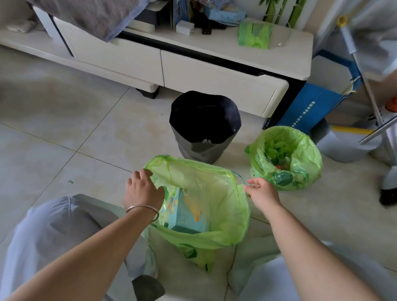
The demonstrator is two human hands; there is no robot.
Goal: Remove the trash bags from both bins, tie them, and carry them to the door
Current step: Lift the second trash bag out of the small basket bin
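A green trash bag [221, 203] stands open on the floor between my knees, with a blue carton and other rubbish inside. My left hand [144, 190] grips its rim on the left. My right hand [261, 191] pinches the rim and drawstring on the right, holding the mouth wide. Behind the bag a dark grey bin [204, 128] stands empty with no liner. To its right, a second bin lined with a green bag [285, 158] is full of green scraps and other waste.
A low white TV cabinet [201, 75] with drawers runs along the back, with a roll of green bags [254, 34] on top. A blue paper bag [315, 107] leans at its right end. A white rack and metal pole [396, 119] stand at the right.
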